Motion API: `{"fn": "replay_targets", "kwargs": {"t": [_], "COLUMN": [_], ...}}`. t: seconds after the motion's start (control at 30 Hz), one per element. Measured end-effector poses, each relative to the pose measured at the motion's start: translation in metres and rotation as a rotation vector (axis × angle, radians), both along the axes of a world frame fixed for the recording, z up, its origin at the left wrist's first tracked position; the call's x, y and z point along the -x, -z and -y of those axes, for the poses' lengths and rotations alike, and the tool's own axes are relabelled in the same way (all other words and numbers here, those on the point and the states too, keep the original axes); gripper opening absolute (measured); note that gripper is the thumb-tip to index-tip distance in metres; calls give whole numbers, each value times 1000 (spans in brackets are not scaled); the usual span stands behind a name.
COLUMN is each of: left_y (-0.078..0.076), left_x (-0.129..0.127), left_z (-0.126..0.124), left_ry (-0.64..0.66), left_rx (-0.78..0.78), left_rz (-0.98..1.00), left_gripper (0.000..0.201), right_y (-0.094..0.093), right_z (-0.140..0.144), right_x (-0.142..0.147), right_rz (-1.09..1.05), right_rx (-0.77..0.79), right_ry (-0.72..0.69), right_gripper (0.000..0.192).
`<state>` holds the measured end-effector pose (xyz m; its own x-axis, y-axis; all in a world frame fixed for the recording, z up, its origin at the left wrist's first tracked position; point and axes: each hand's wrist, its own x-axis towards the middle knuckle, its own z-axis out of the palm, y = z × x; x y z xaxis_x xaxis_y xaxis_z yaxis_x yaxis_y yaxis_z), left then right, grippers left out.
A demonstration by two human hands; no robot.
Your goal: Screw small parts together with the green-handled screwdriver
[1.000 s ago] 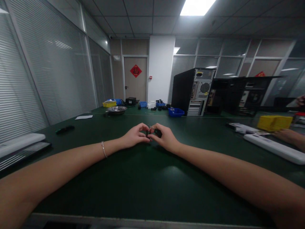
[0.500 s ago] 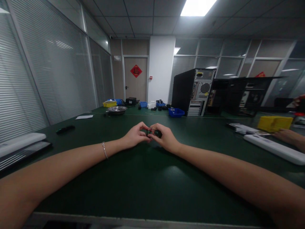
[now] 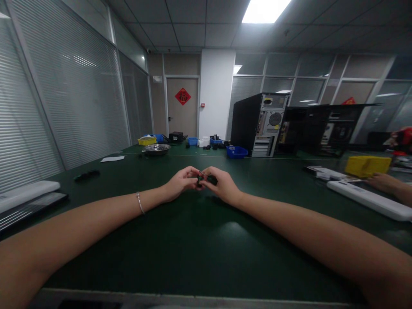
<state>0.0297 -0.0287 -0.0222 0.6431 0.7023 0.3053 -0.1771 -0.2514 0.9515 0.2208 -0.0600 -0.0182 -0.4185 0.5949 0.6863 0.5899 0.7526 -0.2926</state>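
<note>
Both of my hands meet over the middle of a dark green table (image 3: 180, 249). Between their fingertips is a small dark object (image 3: 200, 177), too small and shaded to name. My left hand (image 3: 180, 184), with a bracelet (image 3: 140, 202) at its wrist, pinches it from the left. From the right, my right hand (image 3: 222, 185) closes thumb and fingers on it. Fingers cover most of the object.
Far off are a metal bowl (image 3: 156, 149), a blue bin (image 3: 237, 152) and a computer tower (image 3: 260, 124). Rightward lie a long white bar (image 3: 368, 200), a yellow bin (image 3: 368, 166) and another person's hand (image 3: 384, 182). A dark item (image 3: 86, 175) and a white sheet (image 3: 112, 159) lie left.
My left fingers have drawn closer together around the small dark object, and its thumb has shifted slightly. My right hand keeps nearly the same pinch. The whole view has moved a little.
</note>
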Motion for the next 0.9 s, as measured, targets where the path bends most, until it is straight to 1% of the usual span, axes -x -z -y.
{"fn": "replay_targets", "kwargs": {"t": [0.07,0.13,0.33,0.4,0.47,0.6,0.7,0.73,0.8,0.83,0.9], "left_y": [0,0,-8,-9,-9,-4,0,0,-2,-4,-8], "left_x": [-1,-2,-1,-1,0,3,9,13,26,35,58], "left_z": [0,0,8,9,7,-7,-26,-35,-54,-63,-81], "left_ry": [-16,-26,-7,-26,-73,-230,-313,-361,-514,-629,-768], "left_rx": [22,28,58,51,21,-70,-139,-170,-228,-244,-240], "left_rz": [-2,-23,-90,-106,-112,-100,-98,-112,-169,-210,-235], "left_gripper": [27,30,34,35,34,30,32,32,32,32,32], "right_y": [1,2,0,-1,-1,-1,-1,-1,-1,-1,-1], "right_z": [-1,-1,3,4,4,2,0,-1,-1,-1,0], "right_x": [0,0,1,1,2,1,0,-1,-1,-1,-1], "right_rz": [4,7,31,29,7,-48,-60,-60,-50,-42,-31], "right_rx": [-6,-14,-2,10,16,10,-4,-9,-12,-9,-3], "right_ry": [-15,-42,-57,-77,-104,-114,-86,-81,-81,-84,-88], "right_gripper": [11,9,10,11,12,16,17,16,15,15,15]}}
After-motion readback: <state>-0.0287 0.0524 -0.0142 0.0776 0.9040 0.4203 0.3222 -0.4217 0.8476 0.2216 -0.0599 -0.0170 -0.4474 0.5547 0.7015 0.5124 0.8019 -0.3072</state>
